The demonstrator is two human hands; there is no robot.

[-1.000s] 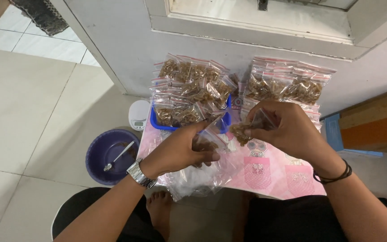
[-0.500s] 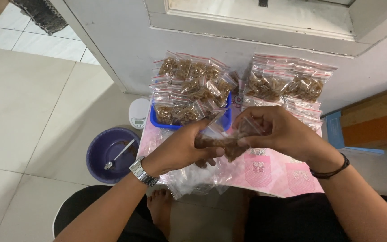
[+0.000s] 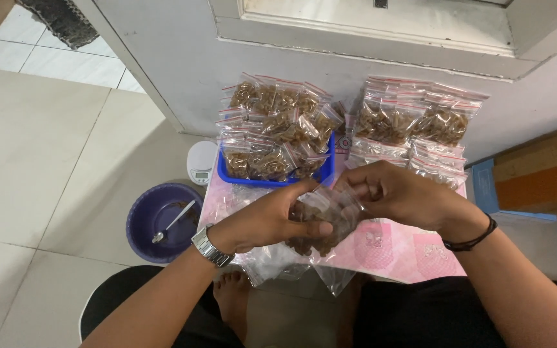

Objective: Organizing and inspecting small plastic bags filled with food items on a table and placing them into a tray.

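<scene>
My left hand (image 3: 267,222) and my right hand (image 3: 402,193) meet over the pink table (image 3: 414,254), both gripping one small clear zip bag (image 3: 325,222) with brown snack pieces inside. The left hand cups the bag from below and the left. Fingers of the right hand pinch its upper right edge. Loose empty clear bags (image 3: 277,265) lie under my left hand at the table's front edge.
A blue tray (image 3: 327,169) piled with filled snack bags (image 3: 272,125) stands at the back, with a second stack of filled bags (image 3: 417,125) to its right. On the floor at left are a white scale (image 3: 200,163) and a purple bowl (image 3: 144,222) holding a spoon (image 3: 172,222).
My hands have come together and dropped slightly toward me. The brown pieces once held apart in my right hand are now down in the bag that both hands hold.
</scene>
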